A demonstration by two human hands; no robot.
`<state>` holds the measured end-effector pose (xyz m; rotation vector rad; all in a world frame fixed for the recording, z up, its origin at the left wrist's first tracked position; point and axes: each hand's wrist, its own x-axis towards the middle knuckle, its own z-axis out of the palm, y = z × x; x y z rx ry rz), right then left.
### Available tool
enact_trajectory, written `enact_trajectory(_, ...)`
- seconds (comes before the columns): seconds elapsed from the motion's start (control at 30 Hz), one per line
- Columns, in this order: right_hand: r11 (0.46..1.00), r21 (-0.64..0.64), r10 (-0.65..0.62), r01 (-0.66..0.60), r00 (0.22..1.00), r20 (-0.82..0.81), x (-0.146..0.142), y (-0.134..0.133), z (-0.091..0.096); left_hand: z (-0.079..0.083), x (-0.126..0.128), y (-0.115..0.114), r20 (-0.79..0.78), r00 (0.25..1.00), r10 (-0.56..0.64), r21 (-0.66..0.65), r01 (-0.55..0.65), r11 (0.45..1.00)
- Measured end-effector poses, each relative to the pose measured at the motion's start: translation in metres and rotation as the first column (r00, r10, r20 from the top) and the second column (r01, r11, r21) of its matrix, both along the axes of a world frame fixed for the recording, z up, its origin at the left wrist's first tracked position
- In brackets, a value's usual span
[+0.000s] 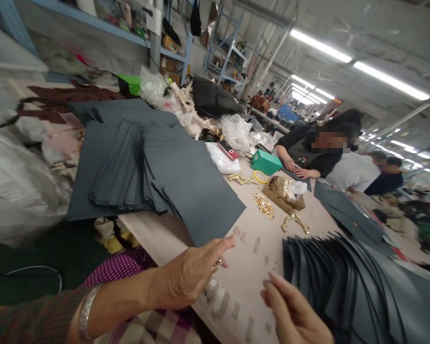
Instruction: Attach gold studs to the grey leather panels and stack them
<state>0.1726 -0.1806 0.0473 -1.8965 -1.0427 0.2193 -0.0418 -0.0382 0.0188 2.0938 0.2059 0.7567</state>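
Note:
My left hand (pixel 191 272) is above the table's front edge, just below the corner of a dark grey flat panel (pixel 204 191). Its fingers point to the right, index finger stretched out, with a small shiny piece like a ring near the fingers. It holds nothing that I can see. My right hand (pixel 295 315) is low at the right, slightly blurred, its fingers bent and tips close together; what is between them, if anything, does not show. Beside it fans a stack of dark grey panels (pixel 347 282). Another pile of grey panels (pixel 125 162) lies at the left.
On the table (pixel 251 306) are a heap of gold pieces (pixel 263 206), a cardboard box (pixel 284 198) with gold pieces, a green container (pixel 266 163), a yellow ring (pixel 261 177) and a red calculator-like object (pixel 228 150). Across the table a person (pixel 315 148) handles a dark panel.

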Motion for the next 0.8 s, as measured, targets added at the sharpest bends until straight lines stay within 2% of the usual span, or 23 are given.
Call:
enact_trajectory(0.07, 0.979, -0.012, 0.202, -0.201, 0.979, 0.038, -0.028, 0.027, -0.013, 0.000, -0.002, 0.002, -0.022, 1.000, 0.003, 0.030, -0.002, 1.000)
enact_trajectory(0.13, 0.931, -0.025, 0.366, -0.365, 0.927, 0.085, -0.051, 0.048, -0.018, -0.002, -0.006, 0.004, -0.030, 0.999, 0.018, 0.064, -0.016, 0.998)
enact_trajectory(0.23, 0.887, -0.039, 0.460, -0.459, 0.879, 0.126, -0.071, 0.066, -0.019, -0.010, -0.010, 0.008, -0.014, 0.999, 0.038, 0.098, -0.037, 0.995)
enact_trajectory(0.43, 0.885, -0.012, 0.461, -0.466, 0.872, 0.167, -0.078, 0.076, -0.024, -0.028, -0.014, 0.013, 0.078, 0.996, 0.051, 0.105, -0.059, 0.993)
enact_trajectory(0.7, 0.933, 0.029, 0.342, -0.360, 0.906, 0.249, -0.097, 0.092, -0.025, -0.032, -0.014, 0.016, 0.079, 0.989, 0.123, 0.123, -0.132, 0.984)
enact_trajectory(0.8, 0.943, 0.052, 0.309, -0.330, 0.921, 0.235, -0.105, 0.100, -0.025, -0.036, -0.012, 0.017, 0.087, 0.983, 0.160, 0.081, -0.167, 0.983)
